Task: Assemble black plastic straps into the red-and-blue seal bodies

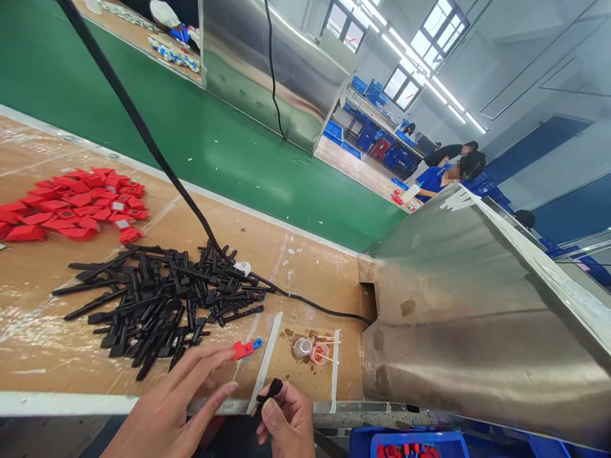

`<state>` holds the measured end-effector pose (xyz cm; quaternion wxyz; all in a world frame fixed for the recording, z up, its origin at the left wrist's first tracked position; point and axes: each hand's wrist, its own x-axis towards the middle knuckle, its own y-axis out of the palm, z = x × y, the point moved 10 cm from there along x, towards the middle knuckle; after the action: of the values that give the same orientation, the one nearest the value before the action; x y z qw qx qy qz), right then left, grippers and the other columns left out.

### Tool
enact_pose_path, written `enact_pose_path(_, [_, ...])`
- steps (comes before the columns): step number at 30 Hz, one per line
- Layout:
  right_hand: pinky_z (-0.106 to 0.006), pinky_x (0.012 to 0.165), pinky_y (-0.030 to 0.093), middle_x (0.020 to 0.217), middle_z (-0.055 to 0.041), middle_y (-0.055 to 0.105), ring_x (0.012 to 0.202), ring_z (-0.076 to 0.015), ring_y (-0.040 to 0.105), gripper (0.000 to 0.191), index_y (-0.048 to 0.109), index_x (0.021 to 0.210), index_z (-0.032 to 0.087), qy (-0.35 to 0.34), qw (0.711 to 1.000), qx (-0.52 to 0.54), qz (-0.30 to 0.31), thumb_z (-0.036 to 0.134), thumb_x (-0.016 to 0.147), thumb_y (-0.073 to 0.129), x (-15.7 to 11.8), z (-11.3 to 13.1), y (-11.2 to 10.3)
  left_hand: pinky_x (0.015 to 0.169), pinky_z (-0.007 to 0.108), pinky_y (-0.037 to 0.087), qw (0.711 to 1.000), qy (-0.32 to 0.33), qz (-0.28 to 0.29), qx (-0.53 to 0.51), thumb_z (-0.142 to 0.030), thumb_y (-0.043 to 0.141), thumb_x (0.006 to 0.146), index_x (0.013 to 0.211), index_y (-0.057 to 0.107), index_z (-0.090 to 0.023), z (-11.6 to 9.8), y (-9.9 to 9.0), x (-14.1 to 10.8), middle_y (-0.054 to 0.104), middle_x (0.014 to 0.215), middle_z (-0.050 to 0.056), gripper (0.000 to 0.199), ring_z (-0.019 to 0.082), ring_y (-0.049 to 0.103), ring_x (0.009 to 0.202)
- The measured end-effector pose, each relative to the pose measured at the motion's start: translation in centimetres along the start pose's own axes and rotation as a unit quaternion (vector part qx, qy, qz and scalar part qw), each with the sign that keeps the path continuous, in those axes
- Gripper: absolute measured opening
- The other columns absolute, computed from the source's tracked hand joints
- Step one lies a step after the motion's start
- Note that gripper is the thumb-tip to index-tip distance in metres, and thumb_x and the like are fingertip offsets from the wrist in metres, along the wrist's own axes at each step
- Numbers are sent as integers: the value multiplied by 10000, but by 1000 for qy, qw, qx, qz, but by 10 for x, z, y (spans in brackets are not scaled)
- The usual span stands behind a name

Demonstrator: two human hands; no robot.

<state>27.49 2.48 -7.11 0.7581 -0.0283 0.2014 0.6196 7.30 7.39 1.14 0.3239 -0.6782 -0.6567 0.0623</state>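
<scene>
My left hand (179,401) is open over the near edge of the table, its fingers stretched out. Its fingertips reach the end of a small red part with a blue looped tip (244,349); whether they touch it I cannot tell. My right hand (289,416) pinches a black plastic part (272,391) between thumb and fingers at the table edge. Just beyond my left hand lies a heap of long, thin black plastic parts (157,299). Farther left is a pile of red angular pieces (76,203).
Two small cups, one clear (302,347) and one with pinkish contents (319,353), stand with thin sticks between white tape strips. A black cable (157,152) crosses the table. At right rises a metal panel (458,318); below, a blue bin (420,439) holds red parts. People work beyond.
</scene>
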Motion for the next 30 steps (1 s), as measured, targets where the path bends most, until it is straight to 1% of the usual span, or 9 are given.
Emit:
enact_pose_path(3, [-192,407,356,573,5,629,418,-71,396,688,840,860,182,-2,1000,-3,-1,836,654,905,0,-4,1,813,310,716,999,26,20,39,-467,619,1070,1353,737,-276,2,5,19,838,1241,96,361,301,861,1063])
enact_pose_path(6, [-197,405,357,600,-13,666,418,-71,396,695,838,858,180,-5,1000,-8,4,846,666,896,-2,-2,3,740,332,720,996,44,15,74,-481,510,1115,1210,781,-215,-6,9,32,863,1102,115,391,306,877,953])
enact_pose_path(9, [-207,427,385,630,-22,684,437,-78,421,672,848,879,181,-9,1000,-11,3,827,697,896,-4,1,2,738,315,707,994,77,0,80,-428,453,1145,1156,769,-199,-18,11,36,864,1020,102,391,284,879,901])
enact_pose_path(15, [-193,437,387,595,12,618,453,-81,432,633,859,898,188,-12,1000,-2,-4,794,720,897,-4,1,-4,819,222,654,991,130,15,42,-282,542,1132,1232,712,-235,-29,17,17,833,1044,54,203,198,850,890])
enact_pose_path(17, [-191,443,396,598,18,606,462,-82,439,621,860,908,189,-12,1000,1,-6,784,735,894,-4,0,-4,840,228,652,990,138,3,42,-237,520,1137,1221,709,-225,-30,19,7,819,1048,70,208,197,838,891])
enact_pose_path(20, [-188,436,396,590,25,595,459,-81,433,622,858,897,186,-10,1000,5,-5,782,725,901,-5,-2,-2,900,274,659,988,145,2,54,-150,480,1134,1271,697,-211,-29,25,-6,809,1084,98,264,219,824,969])
enact_pose_path(23, [-180,440,398,606,22,610,465,-75,431,612,858,901,182,-7,1000,7,-5,771,740,899,-6,-3,-2,954,292,651,981,181,10,77,-63,474,1116,1338,677,-172,-32,28,-15,816,1121,114,320,228,808,1056])
enact_pose_path(27, [-178,441,392,609,25,608,462,-70,410,592,858,903,184,-5,1000,9,-1,755,750,902,-8,-2,-2,1023,285,628,971,216,35,93,-62,443,1127,1395,646,-133,-36,27,-12,830,1144,122,344,219,805,1103])
enact_pose_path(30, [-185,448,387,622,20,611,470,-73,397,583,868,910,191,-7,1000,6,7,756,767,889,-9,1,-1,972,264,641,970,224,61,78,-87,463,1123,1408,628,-139,-36,23,-2,835,1142,125,334,206,819,1044])
